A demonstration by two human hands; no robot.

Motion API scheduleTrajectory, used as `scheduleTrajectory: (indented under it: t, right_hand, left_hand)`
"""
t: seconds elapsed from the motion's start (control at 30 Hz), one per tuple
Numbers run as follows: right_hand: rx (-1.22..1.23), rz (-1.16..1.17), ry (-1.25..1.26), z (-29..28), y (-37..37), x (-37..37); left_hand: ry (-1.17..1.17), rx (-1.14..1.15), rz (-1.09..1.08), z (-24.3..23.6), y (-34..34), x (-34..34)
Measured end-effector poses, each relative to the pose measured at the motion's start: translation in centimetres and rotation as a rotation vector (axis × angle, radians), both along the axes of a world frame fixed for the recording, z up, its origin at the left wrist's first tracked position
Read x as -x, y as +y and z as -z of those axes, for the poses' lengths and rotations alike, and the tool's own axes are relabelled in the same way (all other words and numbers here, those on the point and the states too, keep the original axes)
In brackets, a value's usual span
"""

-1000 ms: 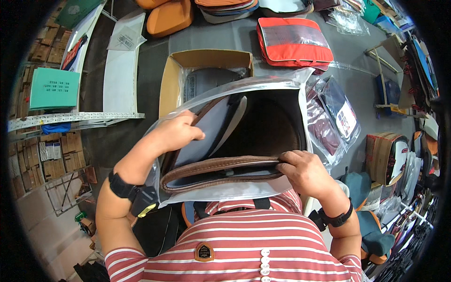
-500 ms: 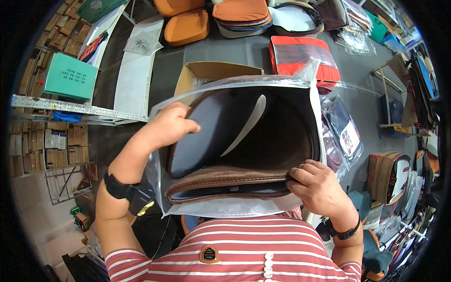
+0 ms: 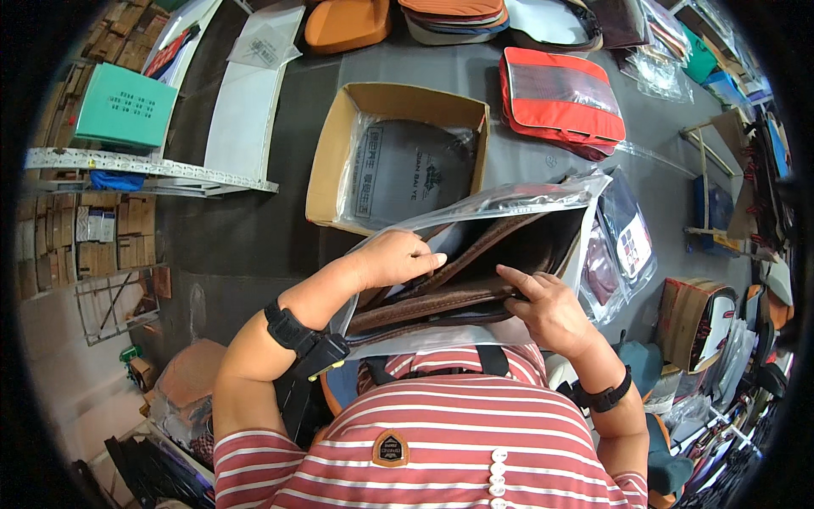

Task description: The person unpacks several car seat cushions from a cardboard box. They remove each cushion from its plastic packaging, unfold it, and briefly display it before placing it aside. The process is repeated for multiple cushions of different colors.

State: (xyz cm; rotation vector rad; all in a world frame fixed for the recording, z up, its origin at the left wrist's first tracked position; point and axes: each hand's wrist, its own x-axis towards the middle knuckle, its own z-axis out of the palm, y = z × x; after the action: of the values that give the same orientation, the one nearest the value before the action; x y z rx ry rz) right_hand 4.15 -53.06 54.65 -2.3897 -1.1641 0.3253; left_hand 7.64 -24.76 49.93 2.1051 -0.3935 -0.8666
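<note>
In front of the striped shirt (image 3: 475, 416), at lower ctr, an open clear plastic bag (image 3: 437, 345) sits btwn both hands, w/ brown padded pcs inside: a near brown pc (image 3: 424, 310) runs across the mouth, & a far brown pc (image 3: 498, 238) slants up to the R behind it. Inside of the bag looks dark toward the R.

L hand (image 3: 397, 258) is over the far L part of the bag mouth, fingers curled, thumb stuck out to the R by the far pc's edge; can't tell if it's pinching anything. R hand (image 3: 549, 312) is at the R end of the near pc, index finger pointing L over the opening, other fingers bent; its thumb is by the pc's edge, can't tell if it's a pinch. Black bands on both wrists.

Just beyond the bag, on the grey floor (image 3: 242, 254), is an open cardboard box (image 3: 326, 170) w/ a grey plastic-wrapped item (image 3: 411, 174) in it. Upper R of that: red case (image 3: 560, 97) w/ a see-thru window. Right beside the bag, R side: dark packs (image 3: 629, 242) in clear plastic. Far L: green box (image 3: 127, 106) above a white metal rack (image 3: 153, 165). Top ctr: orange cushion (image 3: 348, 25) next to a stack of padded pcs (image 3: 454, 19).
</note>
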Motion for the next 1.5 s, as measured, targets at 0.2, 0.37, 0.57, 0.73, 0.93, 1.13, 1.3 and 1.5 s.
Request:
scheduleTrajectory:
  t: [0.2, 0.37, 0.57, 0.73, 0.93, 1.13, 1.3, 1.5]
  right_hand:
    - [-0.001, 0.009, 0.0, 0.6, -0.2, 0.3]
    - [0.071, -0.037, 0.018, 1.9, -0.9, 0.9]
    - [0.064, -0.008, 0.077, 2.2, -1.2, 1.7]
    - [0.014, 0.13, 0.111, 3.2, -1.2, 2.2]
    - [0.129, 0.068, -0.052, 3.5, 0.3, 1.1]
    - [0.165, -0.021, 0.049, 5.2, -0.3, 1.3]
    - [0.093, -0.054, 0.101, 6.3, -0.8, 2.4]
    - [0.052, -0.047, 0.108, 5.9, -0.9, 2.4]
  left_hand:
    - [-0.131, 0.004, -0.027, -0.8, 2.0, -0.2]
    - [-0.245, 0.046, -0.189, -2.5, 3.8, -0.3]
    - [-0.485, -0.068, -0.236, -3.2, 4.7, 0.4]
    - [-0.356, 0.124, -0.171, -1.9, 3.4, 1.4]
    - [-0.159, 0.164, 0.075, -0.6, -1.0, 4.7]
    - [-0.248, 0.057, 0.123, 0.0, -2.2, 6.9]
    - [-0.546, 0.011, -0.054, 2.2, -0.8, 6.3]
    - [-0.598, -0.128, -0.391, 3.3, 2.1, 2.8]
